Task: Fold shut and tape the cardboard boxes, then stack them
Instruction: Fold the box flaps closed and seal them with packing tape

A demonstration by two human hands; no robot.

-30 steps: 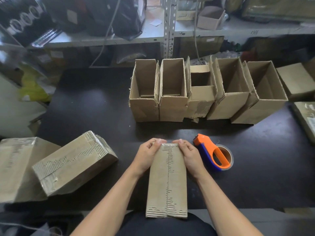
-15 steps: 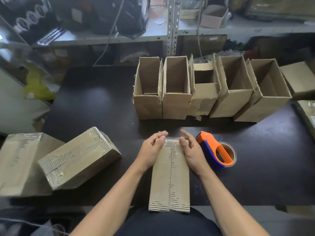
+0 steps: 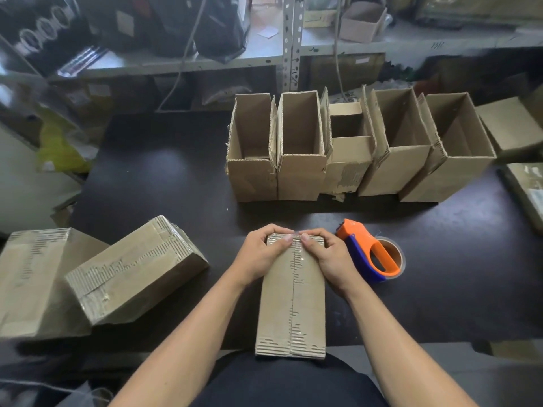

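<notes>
A narrow closed cardboard box (image 3: 293,306) lies lengthwise in front of me, clear tape along its middle seam. My left hand (image 3: 261,257) and my right hand (image 3: 327,259) grip its far end, fingers curled over the far edge and thumbs meeting on the taped seam. An orange and blue tape dispenser (image 3: 371,254) lies on the table just right of my right hand. Two taped boxes sit at the left, one (image 3: 135,271) leaning on the other (image 3: 29,277). Several open boxes (image 3: 299,151) stand in a row farther back.
The dark table (image 3: 152,183) runs to a metal shelf rack (image 3: 291,45) with bags and a small box. More cardboard boxes (image 3: 511,124) lie at the right edge. A yellow bag (image 3: 55,145) sits off the table at left.
Both hands moved from patting the box's far top to curling over its far end, thumbs now meeting on the seam. The box itself stays in place.
</notes>
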